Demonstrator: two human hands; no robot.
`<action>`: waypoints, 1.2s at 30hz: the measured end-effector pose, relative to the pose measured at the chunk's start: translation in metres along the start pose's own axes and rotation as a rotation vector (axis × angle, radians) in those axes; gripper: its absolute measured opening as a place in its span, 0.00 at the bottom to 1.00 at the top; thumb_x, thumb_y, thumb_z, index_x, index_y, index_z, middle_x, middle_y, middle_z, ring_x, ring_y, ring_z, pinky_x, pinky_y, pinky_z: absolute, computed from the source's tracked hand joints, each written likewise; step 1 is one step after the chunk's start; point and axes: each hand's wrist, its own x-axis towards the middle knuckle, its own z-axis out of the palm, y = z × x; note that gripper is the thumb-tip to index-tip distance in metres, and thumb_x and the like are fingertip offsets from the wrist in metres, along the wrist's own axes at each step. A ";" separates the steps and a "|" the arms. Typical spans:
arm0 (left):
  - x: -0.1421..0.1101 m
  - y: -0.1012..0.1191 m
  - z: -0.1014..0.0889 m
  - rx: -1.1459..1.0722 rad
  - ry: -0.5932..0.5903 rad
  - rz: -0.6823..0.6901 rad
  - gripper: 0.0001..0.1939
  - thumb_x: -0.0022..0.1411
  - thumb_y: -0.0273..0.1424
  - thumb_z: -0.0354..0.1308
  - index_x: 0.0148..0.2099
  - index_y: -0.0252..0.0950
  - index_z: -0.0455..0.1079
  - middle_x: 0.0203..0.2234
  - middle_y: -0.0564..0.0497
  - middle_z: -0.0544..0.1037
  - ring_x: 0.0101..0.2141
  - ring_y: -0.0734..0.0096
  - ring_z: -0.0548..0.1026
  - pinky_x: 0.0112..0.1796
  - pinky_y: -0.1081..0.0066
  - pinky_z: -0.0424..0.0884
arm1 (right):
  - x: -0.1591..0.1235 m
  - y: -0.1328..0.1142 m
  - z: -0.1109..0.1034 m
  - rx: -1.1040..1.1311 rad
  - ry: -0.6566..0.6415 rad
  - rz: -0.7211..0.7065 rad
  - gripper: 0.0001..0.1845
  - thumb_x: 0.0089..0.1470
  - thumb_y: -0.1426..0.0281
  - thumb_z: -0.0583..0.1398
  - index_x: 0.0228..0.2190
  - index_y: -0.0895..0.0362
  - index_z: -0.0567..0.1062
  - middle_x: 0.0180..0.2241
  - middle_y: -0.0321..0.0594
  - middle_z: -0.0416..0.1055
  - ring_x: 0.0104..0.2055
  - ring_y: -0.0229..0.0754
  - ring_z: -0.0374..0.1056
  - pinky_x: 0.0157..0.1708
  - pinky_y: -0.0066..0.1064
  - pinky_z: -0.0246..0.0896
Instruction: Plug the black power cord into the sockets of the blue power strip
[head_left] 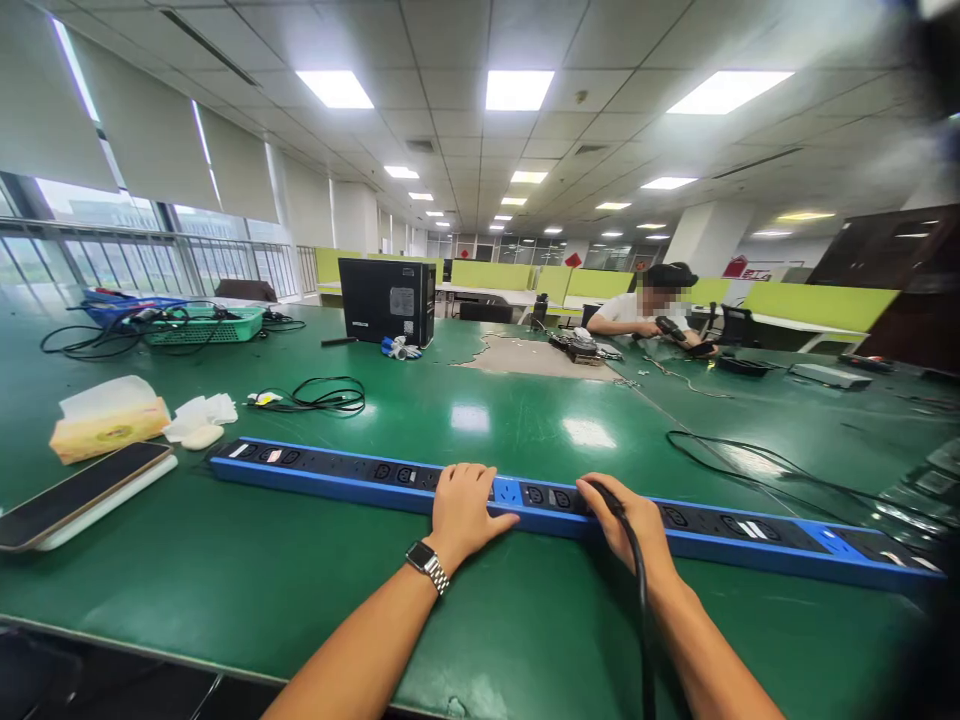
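Observation:
A long blue and black power strip [337, 470] lies across the green table [247, 560] in front of me. My left hand [463, 505], with a metal watch on the wrist, rests flat on the strip near its middle. My right hand [628, 515] is closed around a black plug pressed against the strip, and the plug's black cable [642, 610] runs back along my forearm.
At the left lie a phone on a white pad [79, 492], a tissue pack [109, 425] and crumpled tissues. Farther back stand a black computer case [387, 300], a green basket with cables [202, 325] and loose black cables [324, 396]. Another person [652, 310] works at the far side.

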 end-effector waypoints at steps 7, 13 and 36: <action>-0.001 -0.001 0.000 -0.005 0.011 0.014 0.31 0.52 0.47 0.66 0.54 0.36 0.69 0.48 0.45 0.75 0.49 0.55 0.70 0.52 0.56 0.62 | -0.006 -0.004 0.006 -0.139 -0.040 0.038 0.23 0.57 0.49 0.51 0.39 0.50 0.76 0.33 0.39 0.78 0.37 0.47 0.73 0.43 0.40 0.64; -0.001 -0.002 0.001 -0.013 0.020 0.021 0.30 0.52 0.46 0.67 0.53 0.37 0.69 0.47 0.45 0.76 0.48 0.55 0.70 0.51 0.56 0.63 | -0.008 -0.004 0.011 -0.206 -0.003 -0.019 0.21 0.58 0.51 0.50 0.39 0.50 0.75 0.37 0.37 0.79 0.40 0.47 0.74 0.61 0.55 0.44; 0.001 0.002 0.005 -0.004 0.032 0.035 0.31 0.53 0.47 0.65 0.55 0.37 0.67 0.48 0.45 0.75 0.48 0.55 0.70 0.51 0.55 0.63 | -0.015 0.007 0.014 -0.296 0.125 -0.067 0.25 0.60 0.50 0.48 0.40 0.53 0.75 0.43 0.42 0.78 0.46 0.48 0.72 0.62 0.55 0.39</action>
